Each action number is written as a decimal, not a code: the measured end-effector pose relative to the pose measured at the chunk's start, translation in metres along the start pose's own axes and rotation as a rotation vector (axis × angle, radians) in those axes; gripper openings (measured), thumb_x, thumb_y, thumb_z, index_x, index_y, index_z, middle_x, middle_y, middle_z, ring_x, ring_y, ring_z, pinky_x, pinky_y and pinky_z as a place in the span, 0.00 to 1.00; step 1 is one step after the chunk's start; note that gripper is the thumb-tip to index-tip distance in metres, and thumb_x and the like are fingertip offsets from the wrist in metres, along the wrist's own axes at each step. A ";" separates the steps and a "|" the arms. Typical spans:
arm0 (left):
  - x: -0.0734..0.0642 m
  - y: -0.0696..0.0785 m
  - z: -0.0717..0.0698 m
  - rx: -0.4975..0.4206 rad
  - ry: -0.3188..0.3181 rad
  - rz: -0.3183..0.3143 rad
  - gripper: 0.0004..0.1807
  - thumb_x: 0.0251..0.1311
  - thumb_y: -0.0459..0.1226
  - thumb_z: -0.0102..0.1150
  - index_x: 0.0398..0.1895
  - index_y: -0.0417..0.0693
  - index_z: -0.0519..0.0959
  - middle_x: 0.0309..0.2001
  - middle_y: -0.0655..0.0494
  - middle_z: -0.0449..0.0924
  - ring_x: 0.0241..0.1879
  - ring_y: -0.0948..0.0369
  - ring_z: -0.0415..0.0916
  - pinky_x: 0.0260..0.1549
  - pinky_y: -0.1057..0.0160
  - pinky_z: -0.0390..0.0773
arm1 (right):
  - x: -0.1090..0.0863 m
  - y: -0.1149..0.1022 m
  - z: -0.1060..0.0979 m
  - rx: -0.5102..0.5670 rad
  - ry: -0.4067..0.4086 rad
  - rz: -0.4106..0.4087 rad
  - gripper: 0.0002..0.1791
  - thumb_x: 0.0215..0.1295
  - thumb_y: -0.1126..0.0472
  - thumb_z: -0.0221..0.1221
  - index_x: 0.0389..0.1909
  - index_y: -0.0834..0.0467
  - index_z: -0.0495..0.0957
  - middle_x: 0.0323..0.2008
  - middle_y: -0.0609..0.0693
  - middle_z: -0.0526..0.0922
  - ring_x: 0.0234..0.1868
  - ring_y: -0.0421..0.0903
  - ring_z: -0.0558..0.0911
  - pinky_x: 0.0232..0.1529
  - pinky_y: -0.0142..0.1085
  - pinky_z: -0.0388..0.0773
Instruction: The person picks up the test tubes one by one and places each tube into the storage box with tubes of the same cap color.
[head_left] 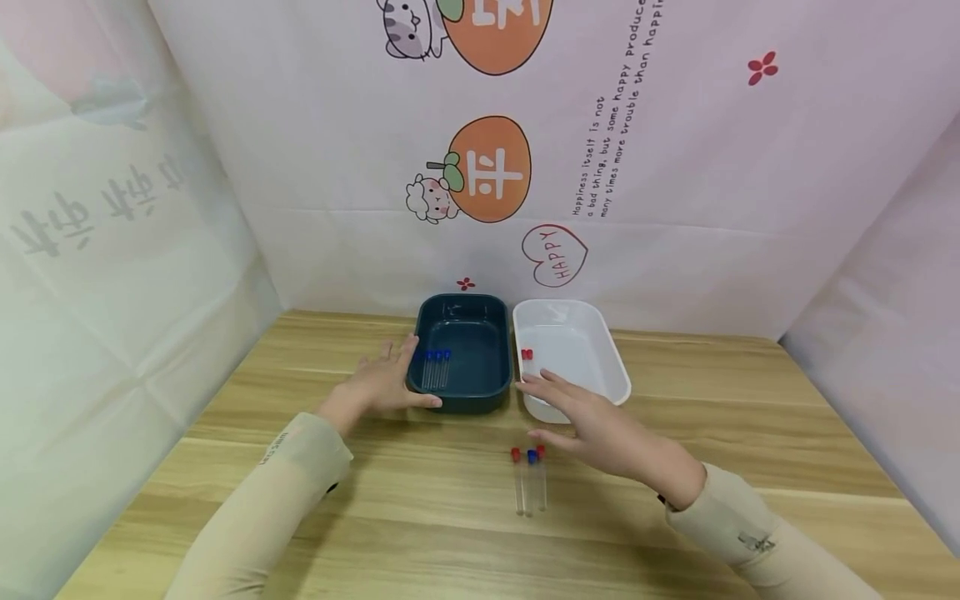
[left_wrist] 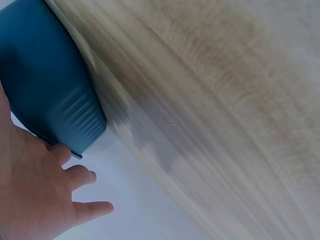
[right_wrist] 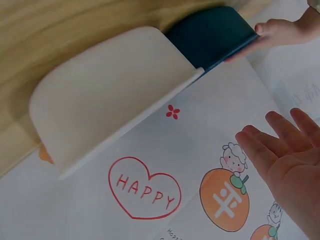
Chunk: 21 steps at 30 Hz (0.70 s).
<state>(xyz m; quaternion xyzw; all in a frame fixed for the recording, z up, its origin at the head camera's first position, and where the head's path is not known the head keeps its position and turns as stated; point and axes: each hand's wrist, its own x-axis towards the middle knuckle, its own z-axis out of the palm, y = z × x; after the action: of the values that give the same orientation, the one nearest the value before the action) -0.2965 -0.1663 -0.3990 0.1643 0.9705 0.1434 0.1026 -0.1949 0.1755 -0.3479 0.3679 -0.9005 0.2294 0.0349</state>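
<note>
Head view: left hand [head_left: 381, 382] spread at the dark tray's [head_left: 474, 403] near-left corner, fingers fairly straight, no tube held. Three blue-capped tubes [head_left: 437, 372] lay inside. Right hand [head_left: 600, 423] extended, empty, near the white tray [head_left: 617, 368], where two red caps [head_left: 527, 355] showed. Three loose tubes [head_left: 530, 483], two red-capped, one blue, lay on the table [head_left: 420, 517]; a brushing hand could have rolled them.

Left wrist: fingers parted at the dark tray's rim; uneven pressure might have skewed it.

Right wrist: fingers loosely parted, clear of the white tray.
</note>
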 end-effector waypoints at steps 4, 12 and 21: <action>0.000 0.000 0.000 -0.003 -0.003 0.003 0.70 0.54 0.74 0.59 0.84 0.47 0.34 0.83 0.45 0.34 0.80 0.40 0.32 0.69 0.26 0.37 | -0.012 0.004 0.007 -0.012 0.001 0.029 0.34 0.69 0.51 0.67 0.72 0.58 0.72 0.73 0.60 0.69 0.74 0.62 0.65 0.65 0.60 0.70; -0.001 0.000 -0.002 0.004 -0.009 -0.003 0.71 0.54 0.75 0.59 0.84 0.47 0.33 0.83 0.45 0.34 0.80 0.40 0.33 0.69 0.26 0.38 | -0.027 0.014 0.022 -0.053 0.008 0.041 0.32 0.69 0.51 0.68 0.70 0.59 0.74 0.70 0.59 0.73 0.70 0.62 0.71 0.61 0.59 0.74; -0.001 0.000 -0.002 0.015 -0.002 0.001 0.71 0.53 0.75 0.59 0.84 0.46 0.34 0.83 0.45 0.35 0.80 0.40 0.34 0.69 0.26 0.39 | -0.044 0.026 0.039 -0.032 -0.099 0.093 0.34 0.67 0.49 0.68 0.70 0.60 0.73 0.72 0.63 0.69 0.70 0.66 0.69 0.63 0.61 0.70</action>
<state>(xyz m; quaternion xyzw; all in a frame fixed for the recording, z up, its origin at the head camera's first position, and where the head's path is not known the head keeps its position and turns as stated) -0.2959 -0.1670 -0.3972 0.1659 0.9714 0.1359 0.1021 -0.1769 0.2028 -0.4032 0.3360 -0.9207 0.1980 -0.0143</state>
